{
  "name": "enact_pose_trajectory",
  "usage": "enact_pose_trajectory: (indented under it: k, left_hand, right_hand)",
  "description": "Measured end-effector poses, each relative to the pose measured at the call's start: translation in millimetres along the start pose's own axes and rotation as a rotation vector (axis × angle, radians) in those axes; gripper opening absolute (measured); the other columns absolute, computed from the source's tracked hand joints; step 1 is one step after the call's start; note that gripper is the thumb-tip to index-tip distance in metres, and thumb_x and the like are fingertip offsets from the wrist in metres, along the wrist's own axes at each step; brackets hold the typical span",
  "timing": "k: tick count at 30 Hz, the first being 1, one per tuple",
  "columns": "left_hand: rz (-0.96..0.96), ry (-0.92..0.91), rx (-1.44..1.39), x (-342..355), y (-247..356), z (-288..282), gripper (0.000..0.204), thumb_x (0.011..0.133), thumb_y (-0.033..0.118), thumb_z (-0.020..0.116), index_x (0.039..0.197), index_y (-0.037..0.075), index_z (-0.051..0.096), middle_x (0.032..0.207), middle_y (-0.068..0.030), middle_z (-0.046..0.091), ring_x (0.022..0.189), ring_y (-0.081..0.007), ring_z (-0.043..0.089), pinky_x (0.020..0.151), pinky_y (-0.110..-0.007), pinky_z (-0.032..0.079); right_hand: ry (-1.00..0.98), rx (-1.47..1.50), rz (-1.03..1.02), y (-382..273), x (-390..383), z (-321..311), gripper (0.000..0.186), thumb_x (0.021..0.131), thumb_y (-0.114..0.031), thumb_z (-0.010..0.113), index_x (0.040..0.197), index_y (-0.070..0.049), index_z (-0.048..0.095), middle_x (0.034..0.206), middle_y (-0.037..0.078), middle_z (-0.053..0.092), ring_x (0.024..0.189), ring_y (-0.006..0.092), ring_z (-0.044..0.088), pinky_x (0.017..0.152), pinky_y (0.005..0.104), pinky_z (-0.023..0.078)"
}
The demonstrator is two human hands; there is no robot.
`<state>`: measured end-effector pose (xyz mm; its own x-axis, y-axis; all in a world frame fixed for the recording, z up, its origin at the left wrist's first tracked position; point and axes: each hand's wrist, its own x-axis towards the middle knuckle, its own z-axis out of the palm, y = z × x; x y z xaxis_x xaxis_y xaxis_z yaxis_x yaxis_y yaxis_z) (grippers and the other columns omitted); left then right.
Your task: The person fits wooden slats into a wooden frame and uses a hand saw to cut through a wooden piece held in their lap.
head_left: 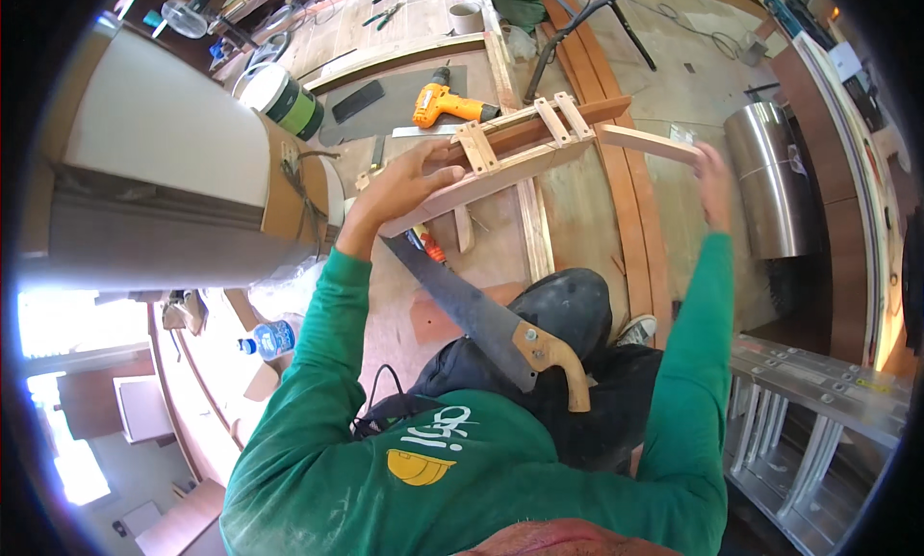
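A long narrow wooden frame (525, 161), with short cross-pieces (476, 148) fixed across its top, stretches in front of me. My left hand (409, 183) grips its near left end, fingers over the top edge. At the right, my right hand (712, 183) pinches the outer end of a thin wooden strip (650, 144). The strip's other end is by the frame's far right end; whether they touch I cannot tell. A handsaw (472, 310) with a wooden handle lies across my lap, its blade tip below the frame. Just beyond the frame lies an orange cordless drill (448, 105).
A dark phone (358, 102) and a green-and-black bucket (281, 101) are at the back left. Farther off are pliers (389, 17) and a cup (466, 18). A metal cylinder (770, 181) and aluminium ladder (818, 383) stand right. A water bottle (269, 340) lies left.
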<state>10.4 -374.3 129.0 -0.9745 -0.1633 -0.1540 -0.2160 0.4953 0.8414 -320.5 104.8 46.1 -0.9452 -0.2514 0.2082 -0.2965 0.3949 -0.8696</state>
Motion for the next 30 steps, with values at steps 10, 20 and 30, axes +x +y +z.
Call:
enact_pose_trajectory:
  k: [10,20,30]
  left_hand:
    - [0.421,0.386,0.496,-161,70,62,0.068,0.096,0.049,0.073,0.150,0.010,0.056,0.152,-0.0174,0.056,0.150,-0.0400,0.042,0.122,-0.050,0.038]
    - [0.117,0.032,0.042,-238,-27,80,0.061,0.096,0.040,0.076,0.142,0.002,0.061,0.128,-0.0205,0.069,0.113,-0.0369,0.068,0.098,-0.043,0.053]
    - [-0.329,0.244,0.036,-335,-165,92,0.051,0.104,0.043,0.064,0.120,-0.005,0.069,0.107,-0.0215,0.073,0.098,-0.0313,0.070,0.090,-0.042,0.055]
  right_hand:
    - [-0.343,0.044,0.067,-168,-195,34,0.027,0.111,-0.025,0.057,0.122,-0.004,0.069,0.099,0.001,0.068,0.090,0.0131,0.061,0.082,0.0311,0.051]
    - [-0.883,0.088,0.055,-238,-309,176,0.045,0.106,-0.035,0.064,0.130,0.003,0.064,0.101,0.018,0.071,0.090,0.0244,0.068,0.083,0.0365,0.054]
    - [-0.530,0.014,0.256,-182,-327,59,0.054,0.104,-0.030,0.070,0.145,0.003,0.056,0.120,0.014,0.071,0.112,0.0236,0.067,0.098,0.0372,0.052]
